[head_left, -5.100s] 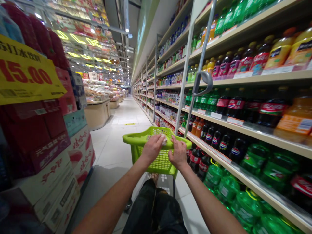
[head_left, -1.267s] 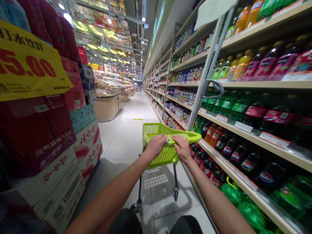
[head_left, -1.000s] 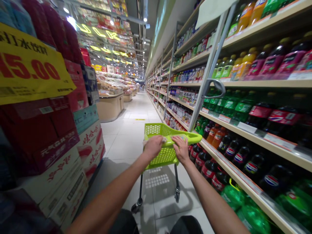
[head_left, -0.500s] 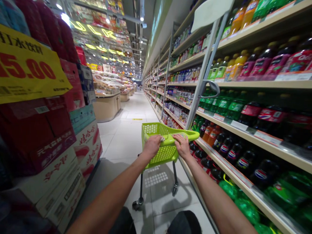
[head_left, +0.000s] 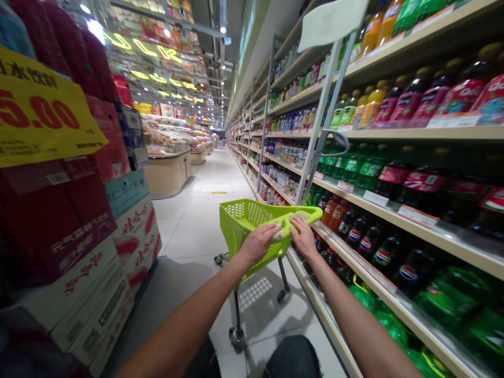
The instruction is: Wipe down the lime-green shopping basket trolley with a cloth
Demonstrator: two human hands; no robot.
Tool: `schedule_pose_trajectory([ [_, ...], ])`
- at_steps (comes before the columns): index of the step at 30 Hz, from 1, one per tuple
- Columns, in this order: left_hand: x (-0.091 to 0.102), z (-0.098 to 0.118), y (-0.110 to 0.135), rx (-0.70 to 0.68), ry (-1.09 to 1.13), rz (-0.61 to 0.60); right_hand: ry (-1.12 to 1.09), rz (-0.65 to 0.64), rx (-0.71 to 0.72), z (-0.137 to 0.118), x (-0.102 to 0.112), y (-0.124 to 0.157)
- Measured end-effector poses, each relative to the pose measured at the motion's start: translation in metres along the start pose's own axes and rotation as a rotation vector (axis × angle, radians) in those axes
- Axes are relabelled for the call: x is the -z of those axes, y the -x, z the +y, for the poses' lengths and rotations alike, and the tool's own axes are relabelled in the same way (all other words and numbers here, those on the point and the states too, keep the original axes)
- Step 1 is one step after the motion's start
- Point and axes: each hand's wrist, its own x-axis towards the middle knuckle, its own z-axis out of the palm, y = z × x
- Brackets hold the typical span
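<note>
A small lime-green shopping cart (head_left: pixel 229 227) with a perforated basket stands ahead of me, turned at an angle with its front toward the left. My left hand (head_left: pixel 259 242) holds the near side of its handle (head_left: pixel 314 212), fingers laid over the bar. To its right, my right hand (head_left: pixel 303 236) grips the same handle with the fingers curled over the top. No goods show in the visible part of the basket. Both thumbs are mostly hidden.
Drink shelves (head_left: pixel 433 134) with many bottles run close along the right. Stacked cartons (head_left: pixel 129 231) under a yellow price sign (head_left: pixel 43 113) stand at left. A tiled aisle (head_left: pixel 200 210) leads past a rounded display counter (head_left: pixel 165 173). A metal bracket (head_left: pixel 334 143) juts from the shelves.
The cart has swung so its front points further left, showing more of its left side. Both hands stay on the handle and have shifted slightly right and down in view.
</note>
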Motion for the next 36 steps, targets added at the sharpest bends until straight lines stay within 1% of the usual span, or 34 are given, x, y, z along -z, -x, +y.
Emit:
schedule_pose_trajectory([
  [1,0.003,-0.007,0.002,0.045,0.053,0.028,-0.018,-0.01,0.012,0.001,0.003,0.002],
  [2,0.006,-0.014,0.005,0.121,0.099,0.065,-0.033,-0.02,0.021,0.002,0.005,0.004],
  [4,0.009,-0.024,0.007,0.318,0.154,0.123,-0.054,-0.034,0.036,0.004,0.007,0.007],
  [5,0.008,-0.026,0.006,0.402,0.164,0.13,-0.06,-0.04,0.041,0.006,0.008,0.007],
  [6,0.006,-0.026,0.005,0.449,0.165,0.117,-0.064,-0.045,0.044,0.009,0.008,0.006],
  [7,0.003,-0.023,0.002,0.454,0.16,0.086,-0.066,-0.049,0.045,0.014,0.009,0.003],
  [9,-0.008,-0.011,-0.007,0.391,0.142,0.03,-0.055,-0.055,0.038,0.022,0.009,-0.008],
  [11,-0.02,0.003,-0.017,0.307,0.124,-0.001,-0.016,-0.065,0.011,0.029,0.01,-0.021],
  [13,-0.031,0.013,-0.025,0.234,0.112,-0.024,0.045,-0.068,-0.037,0.029,0.013,-0.029],
  [14,-0.035,0.015,-0.028,0.192,0.113,-0.038,0.077,-0.062,-0.054,0.026,0.015,-0.029],
  [16,-0.038,0.008,-0.027,0.104,0.133,-0.062,0.128,-0.052,-0.04,0.015,0.02,-0.02],
  [18,-0.037,-0.011,-0.018,0.064,0.164,-0.052,0.153,-0.069,0.025,0.003,0.025,0.0],
  [19,-0.035,-0.023,-0.012,0.08,0.173,-0.028,0.155,-0.086,0.062,-0.002,0.028,0.01],
  [21,-0.034,-0.045,0.001,0.198,0.154,0.051,0.144,-0.113,0.117,-0.011,0.032,0.027],
  [23,-0.036,-0.057,0.01,0.33,0.117,0.137,0.142,-0.108,0.141,-0.018,0.033,0.035],
  [24,-0.038,-0.057,0.012,0.355,0.107,0.174,0.16,-0.102,0.142,-0.022,0.033,0.035],
  [25,-0.041,-0.053,0.012,0.339,0.108,0.2,0.191,-0.102,0.143,-0.026,0.032,0.033],
  [26,-0.045,-0.047,0.011,0.286,0.119,0.216,0.229,-0.114,0.152,-0.032,0.03,0.03],
  [28,-0.051,-0.034,0.007,0.131,0.148,0.22,0.303,-0.157,0.188,-0.043,0.025,0.025],
  [30,-0.054,-0.029,0.006,0.025,0.152,0.205,0.353,-0.179,0.212,-0.052,0.021,0.022],
  [31,-0.053,-0.031,0.008,0.012,0.137,0.204,0.367,-0.172,0.213,-0.054,0.02,0.022],
  [35,-0.047,-0.051,0.025,0.083,0.044,0.27,0.367,-0.095,0.184,-0.047,0.019,0.024],
  [36,-0.047,-0.053,0.028,0.062,0.04,0.279,0.366,-0.07,0.166,-0.044,0.02,0.024],
])
